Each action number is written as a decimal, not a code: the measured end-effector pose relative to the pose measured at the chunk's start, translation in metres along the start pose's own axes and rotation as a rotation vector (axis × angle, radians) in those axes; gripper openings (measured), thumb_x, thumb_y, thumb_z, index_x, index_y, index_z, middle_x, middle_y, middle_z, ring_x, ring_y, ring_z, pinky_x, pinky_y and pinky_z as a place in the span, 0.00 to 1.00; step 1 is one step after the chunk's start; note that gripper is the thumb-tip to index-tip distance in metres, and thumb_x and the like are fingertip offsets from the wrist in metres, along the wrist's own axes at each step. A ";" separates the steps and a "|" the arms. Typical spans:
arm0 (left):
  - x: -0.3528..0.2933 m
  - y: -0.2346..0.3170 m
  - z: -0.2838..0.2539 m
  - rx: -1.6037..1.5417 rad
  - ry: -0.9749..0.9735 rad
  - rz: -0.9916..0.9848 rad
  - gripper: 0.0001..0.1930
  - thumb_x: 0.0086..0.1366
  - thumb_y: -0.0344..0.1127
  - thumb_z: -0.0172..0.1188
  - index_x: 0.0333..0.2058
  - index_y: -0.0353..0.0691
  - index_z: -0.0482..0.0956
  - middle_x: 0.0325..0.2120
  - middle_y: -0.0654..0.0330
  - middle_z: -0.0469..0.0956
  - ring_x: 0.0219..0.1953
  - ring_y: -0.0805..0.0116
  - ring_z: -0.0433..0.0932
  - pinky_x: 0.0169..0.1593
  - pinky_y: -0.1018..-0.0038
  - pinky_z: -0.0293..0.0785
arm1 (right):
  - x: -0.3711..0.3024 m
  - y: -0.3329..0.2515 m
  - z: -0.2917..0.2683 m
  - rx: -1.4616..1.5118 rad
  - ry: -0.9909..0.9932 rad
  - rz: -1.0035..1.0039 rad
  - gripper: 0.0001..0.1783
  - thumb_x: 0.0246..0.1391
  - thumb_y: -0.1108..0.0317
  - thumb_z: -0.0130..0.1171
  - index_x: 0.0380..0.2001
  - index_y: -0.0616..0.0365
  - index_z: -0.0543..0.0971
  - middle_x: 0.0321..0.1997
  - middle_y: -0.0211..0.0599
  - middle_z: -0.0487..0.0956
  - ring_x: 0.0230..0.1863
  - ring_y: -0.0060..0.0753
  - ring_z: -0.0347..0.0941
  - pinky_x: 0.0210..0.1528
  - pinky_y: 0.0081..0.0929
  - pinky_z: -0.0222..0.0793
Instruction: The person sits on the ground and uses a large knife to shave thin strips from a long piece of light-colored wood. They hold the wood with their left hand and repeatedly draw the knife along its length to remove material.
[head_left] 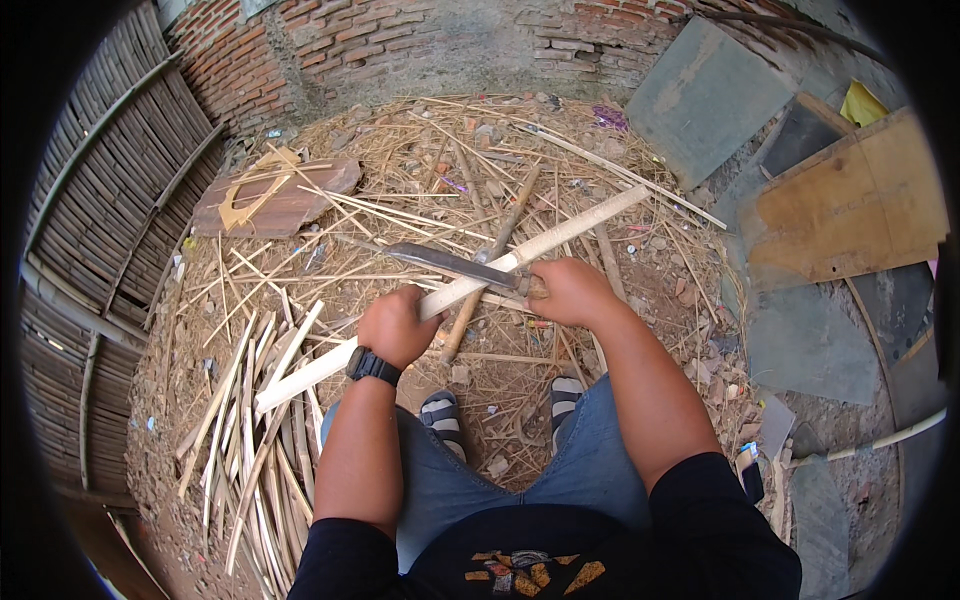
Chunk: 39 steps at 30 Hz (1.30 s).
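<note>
A long pale bamboo strip (575,228) slants from low on the left up to the far right in front of me. My left hand (398,325) is closed round it, left of its middle, with a dark watch (372,366) on the wrist. In my right hand (572,291) is the wooden handle of a machete (450,262). Its dark, wide blade points left and lies across the top of the strip, seemingly touching it. Below the strip, a brown stick (522,205) lies on the ground.
Split bamboo strips (262,440) are heaped at my left. Thin slivers and straw litter the ground, with a brown board (330,190) at the far left. Flat panels (705,100) lean along the right side. A bamboo fence (100,190) and a brick wall (410,60) bound the space.
</note>
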<state>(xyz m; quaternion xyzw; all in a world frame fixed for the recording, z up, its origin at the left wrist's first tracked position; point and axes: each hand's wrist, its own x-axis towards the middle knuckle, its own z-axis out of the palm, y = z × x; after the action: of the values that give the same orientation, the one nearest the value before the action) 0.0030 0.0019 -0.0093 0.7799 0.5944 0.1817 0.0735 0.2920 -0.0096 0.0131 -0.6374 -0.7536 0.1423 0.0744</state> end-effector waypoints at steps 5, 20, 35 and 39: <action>-0.001 0.005 -0.003 -0.017 -0.052 -0.013 0.21 0.57 0.53 0.76 0.36 0.42 0.86 0.29 0.50 0.86 0.35 0.47 0.86 0.42 0.55 0.82 | 0.000 -0.006 0.000 0.031 -0.060 -0.007 0.24 0.52 0.54 0.72 0.49 0.54 0.84 0.47 0.49 0.86 0.52 0.53 0.82 0.55 0.48 0.78; -0.005 0.008 0.007 0.072 -0.372 0.157 0.29 0.56 0.63 0.74 0.42 0.43 0.87 0.32 0.49 0.87 0.38 0.46 0.87 0.44 0.54 0.82 | 0.009 -0.025 0.032 -0.058 -0.297 -0.079 0.24 0.53 0.56 0.70 0.51 0.55 0.84 0.50 0.48 0.86 0.53 0.53 0.82 0.57 0.47 0.79; 0.000 -0.010 -0.006 -0.067 0.003 0.032 0.22 0.58 0.54 0.77 0.33 0.40 0.84 0.26 0.50 0.84 0.31 0.47 0.85 0.37 0.55 0.80 | -0.015 -0.005 -0.010 0.079 0.115 -0.013 0.28 0.51 0.60 0.73 0.52 0.50 0.72 0.36 0.48 0.84 0.44 0.57 0.82 0.46 0.51 0.75; -0.002 -0.004 -0.008 -0.040 0.042 0.024 0.20 0.58 0.52 0.76 0.33 0.40 0.83 0.25 0.50 0.84 0.31 0.46 0.85 0.37 0.55 0.80 | -0.015 -0.004 -0.020 0.095 0.109 0.039 0.23 0.51 0.60 0.72 0.49 0.53 0.77 0.38 0.47 0.85 0.45 0.56 0.83 0.47 0.51 0.76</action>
<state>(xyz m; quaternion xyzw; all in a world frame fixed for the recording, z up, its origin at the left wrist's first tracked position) -0.0044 0.0000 -0.0036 0.7814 0.5826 0.2108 0.0744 0.2966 -0.0225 0.0343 -0.6544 -0.7283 0.1447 0.1426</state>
